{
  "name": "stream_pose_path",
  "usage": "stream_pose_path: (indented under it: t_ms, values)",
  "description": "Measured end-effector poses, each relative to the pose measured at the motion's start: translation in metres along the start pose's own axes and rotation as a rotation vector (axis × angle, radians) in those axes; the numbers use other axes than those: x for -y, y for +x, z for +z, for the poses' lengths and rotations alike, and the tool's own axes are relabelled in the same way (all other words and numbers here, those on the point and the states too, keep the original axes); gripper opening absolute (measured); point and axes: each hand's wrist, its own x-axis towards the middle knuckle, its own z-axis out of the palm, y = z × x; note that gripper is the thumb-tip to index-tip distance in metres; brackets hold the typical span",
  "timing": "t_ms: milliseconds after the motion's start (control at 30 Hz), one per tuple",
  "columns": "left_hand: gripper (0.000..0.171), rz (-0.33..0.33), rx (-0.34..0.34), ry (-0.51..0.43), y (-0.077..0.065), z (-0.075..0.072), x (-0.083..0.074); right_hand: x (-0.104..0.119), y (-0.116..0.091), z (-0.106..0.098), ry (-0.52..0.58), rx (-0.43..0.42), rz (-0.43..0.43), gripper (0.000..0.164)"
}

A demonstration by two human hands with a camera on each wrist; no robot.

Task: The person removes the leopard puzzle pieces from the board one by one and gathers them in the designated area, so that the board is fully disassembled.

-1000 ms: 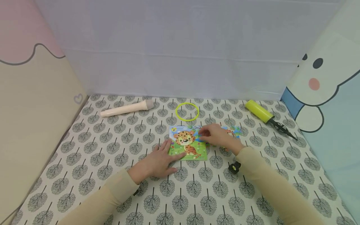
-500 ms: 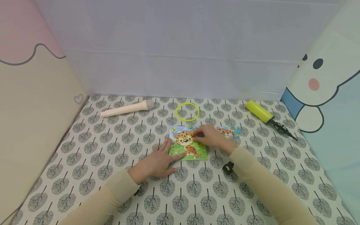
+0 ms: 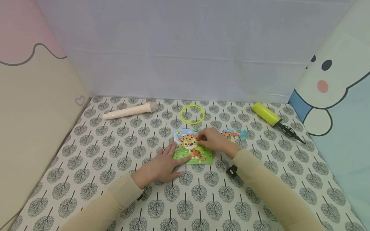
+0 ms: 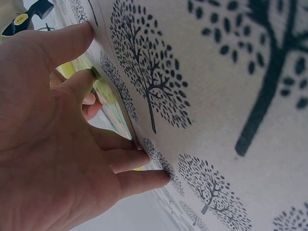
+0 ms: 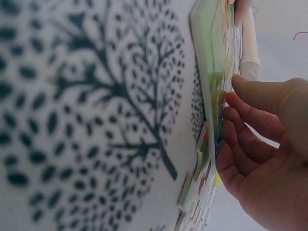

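Note:
A jigsaw board [image 3: 187, 154] with a leopard cub on grass lies flat mid-table in the head view. The left hand [image 3: 166, 165] is spread along its left and lower left edge. In the left wrist view, fingertips [image 4: 139, 155] rest against the board's edge and the cloth. Over the board's right half, the right hand [image 3: 213, 140] has its fingers bent down to the picture beside the cub's face. The right wrist view shows its thumb [image 5: 255, 91] and index tip close together at the board surface, pinching a small puzzle piece mostly hidden by the fingers.
Loose puzzle pieces [image 3: 242, 134] lie right of the board, partly behind the right hand. Farther back are a pale microphone-shaped stick [image 3: 127, 113], a yellow-green ring [image 3: 181, 110] and a yellow-green hand pump [image 3: 266, 114] with a black end. Tree-print cloth [image 3: 199, 205] covers the table.
The right hand has moved left and slightly down across the board, toward the cub's face, uncovering more loose pieces on the right. The left hand has stayed in place.

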Motion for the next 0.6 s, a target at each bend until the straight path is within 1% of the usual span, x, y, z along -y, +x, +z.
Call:
stream_pose_path:
  t_ms: [133, 300, 500, 600]
  values:
    - [0.064, 0.003, -0.002, 0.001, 0.0, 0.0, 0.001, -0.001, 0.001, 0.001, 0.013, 0.0, 0.014, 0.012]
    - [0.063, 0.011, -0.007, 0.003, 0.0, 0.001, 0.001, -0.005, 0.0, 0.0, 0.04, 0.002, 0.012, 0.017]
    - [0.064, 0.01, -0.004, 0.008, -0.001, -0.001, 0.0, -0.01, 0.001, -0.001, 0.091, 0.002, 0.006, 0.014]
    - [0.064, 0.01, -0.001, 0.009, -0.001, -0.001, 0.0, -0.01, 0.0, -0.002, 0.095, -0.007, 0.001, 0.015]
